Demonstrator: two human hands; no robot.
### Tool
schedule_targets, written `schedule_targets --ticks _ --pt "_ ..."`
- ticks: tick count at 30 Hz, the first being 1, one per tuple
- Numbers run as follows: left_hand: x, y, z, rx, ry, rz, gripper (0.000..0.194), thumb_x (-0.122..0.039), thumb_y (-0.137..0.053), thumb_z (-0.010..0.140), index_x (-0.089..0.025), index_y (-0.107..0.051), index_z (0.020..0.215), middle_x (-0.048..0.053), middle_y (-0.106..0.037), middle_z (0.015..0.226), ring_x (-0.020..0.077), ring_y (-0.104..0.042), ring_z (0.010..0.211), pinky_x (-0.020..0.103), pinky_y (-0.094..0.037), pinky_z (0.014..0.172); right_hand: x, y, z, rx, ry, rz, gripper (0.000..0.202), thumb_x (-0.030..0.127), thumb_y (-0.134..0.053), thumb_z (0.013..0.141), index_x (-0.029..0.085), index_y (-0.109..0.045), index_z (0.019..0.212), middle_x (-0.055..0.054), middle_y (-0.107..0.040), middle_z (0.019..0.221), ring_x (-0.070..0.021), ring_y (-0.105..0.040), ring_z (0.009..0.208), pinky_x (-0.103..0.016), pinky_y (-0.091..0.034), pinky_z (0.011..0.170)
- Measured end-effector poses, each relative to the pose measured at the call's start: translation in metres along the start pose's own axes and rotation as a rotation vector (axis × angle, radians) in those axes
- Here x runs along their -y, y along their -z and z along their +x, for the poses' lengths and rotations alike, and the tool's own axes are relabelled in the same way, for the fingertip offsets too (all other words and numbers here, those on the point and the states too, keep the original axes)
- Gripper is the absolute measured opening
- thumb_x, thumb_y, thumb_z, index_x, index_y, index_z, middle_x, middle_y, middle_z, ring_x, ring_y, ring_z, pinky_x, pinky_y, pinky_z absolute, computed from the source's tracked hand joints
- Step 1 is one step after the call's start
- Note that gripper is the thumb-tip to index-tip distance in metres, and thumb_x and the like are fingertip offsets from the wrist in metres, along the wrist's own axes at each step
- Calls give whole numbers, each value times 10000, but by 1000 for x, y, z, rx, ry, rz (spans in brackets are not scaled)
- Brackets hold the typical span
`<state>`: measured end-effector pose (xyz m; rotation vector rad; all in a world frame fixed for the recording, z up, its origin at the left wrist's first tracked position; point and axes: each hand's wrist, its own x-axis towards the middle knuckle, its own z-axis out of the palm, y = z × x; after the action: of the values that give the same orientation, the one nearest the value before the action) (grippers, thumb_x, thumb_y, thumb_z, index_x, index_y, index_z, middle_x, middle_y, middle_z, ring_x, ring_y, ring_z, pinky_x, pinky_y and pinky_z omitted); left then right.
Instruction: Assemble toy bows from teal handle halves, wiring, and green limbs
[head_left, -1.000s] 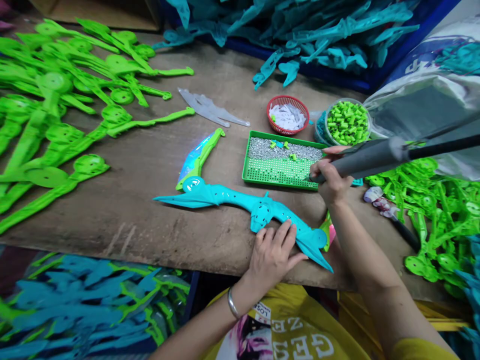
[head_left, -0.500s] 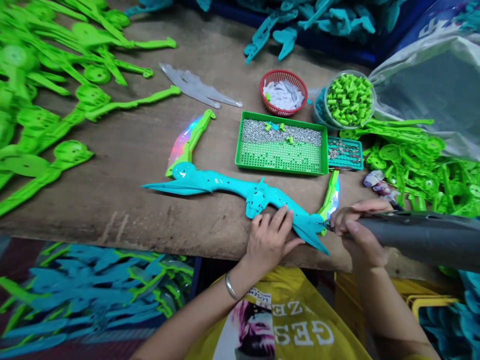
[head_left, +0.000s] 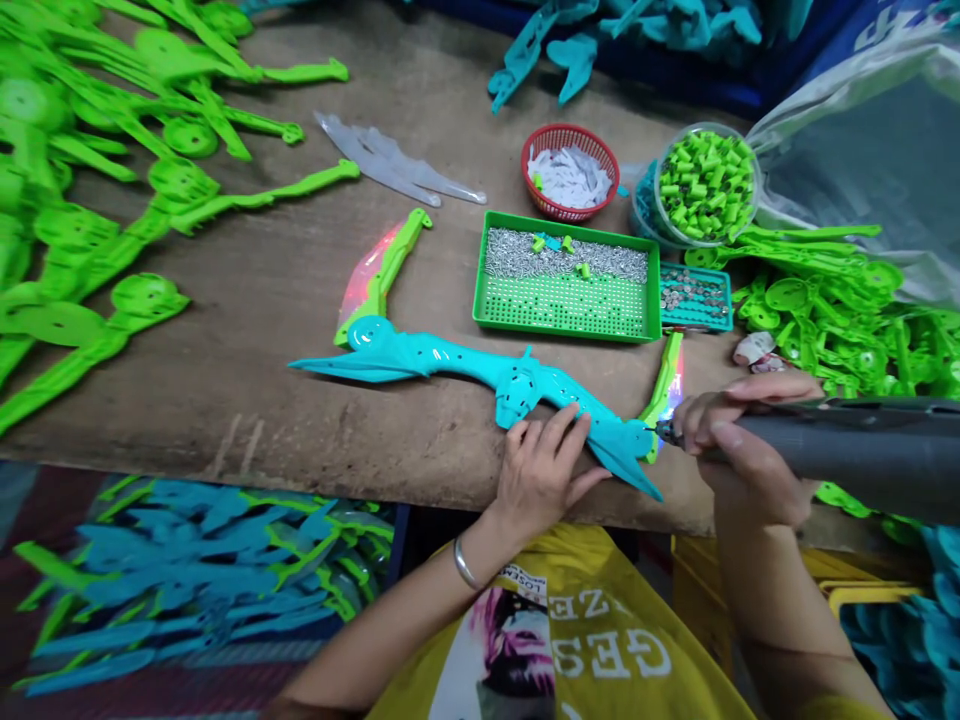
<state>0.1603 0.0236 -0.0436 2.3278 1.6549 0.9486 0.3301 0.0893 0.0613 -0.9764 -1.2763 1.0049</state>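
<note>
A teal plastic bow (head_left: 472, 368) lies on the table, with green limbs carrying shiny iridescent pieces at both ends. My left hand (head_left: 538, 465) rests on the bow's right half, its fingertips pressing on the teal plastic. In my right hand (head_left: 754, 445) is a dark cylindrical power screwdriver (head_left: 847, 445), held near its front end. Its tip is at the bow's right end, by the round teal joint; whether it touches a screw is too small to tell.
Beyond the bow stand a green tray (head_left: 566, 325) of screws, a red basket (head_left: 530, 178) of white pieces and a tub of green parts (head_left: 706, 185). Green parts (head_left: 56, 235) pile up at left, more at right. Teal-green bows (head_left: 187, 560) lie below the table's edge.
My right hand and the screwdriver have moved slightly right and up, the tip drawing back a little from the joint. My left hand stays on the bow.
</note>
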Motion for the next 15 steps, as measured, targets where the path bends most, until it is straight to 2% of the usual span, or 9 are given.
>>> schedule_targets --ticks 3,6,8,10,13,15 --pt "11 13 -2 -137 65 -86 544 -445 -692 901 -178 -538 1350 144 -661 1210 265 -623 1091 401 -470 941 -1 -8 8 -7 44 26 197 241 -722 783 268 -674 971 58 -575 532 -169 -493 419 -377 -452 488" --pt "30 28 -3 -280 224 -45 524 -361 -728 876 -149 -504 1300 161 -602 1187 279 -593 1111 434 -506 948 -8 -16 15 1 54 88 203 218 -709 785 274 -665 975 63 -563 541 -161 -495 426 -367 -468 507" --pt "39 34 -4 -259 280 -65 447 -317 -716 885 -143 -508 1240 152 -589 1147 273 -594 1094 439 -525 944 -12 -24 20 18 52 150 221 194 -694 792 277 -659 994 63 -566 558 -154 -499 441 -358 -474 526" --pt "41 35 -5 -196 279 -126 383 -274 -686 904 -153 -508 1221 129 -597 1110 254 -609 1069 415 -545 932 -16 -33 23 42 41 198 193 188 -683 801 268 -655 975 60 -562 569 -148 -501 455 -351 -468 534" --pt "30 28 -9 -150 262 -201 360 -212 -644 925 -170 -501 1253 109 -619 1096 233 -631 1058 383 -561 925 -19 -43 19 77 17 222 123 220 -682 821 258 -635 928 57 -553 579 -149 -509 473 -348 -459 544" --pt "19 22 -11 -123 251 -255 354 -197 -624 936 -172 -498 1267 105 -625 1089 222 -641 1045 362 -567 912 -22 -45 10 114 -29 215 169 249 -695 830 268 -604 971 66 -561 591 -152 -519 487 -352 -464 567"
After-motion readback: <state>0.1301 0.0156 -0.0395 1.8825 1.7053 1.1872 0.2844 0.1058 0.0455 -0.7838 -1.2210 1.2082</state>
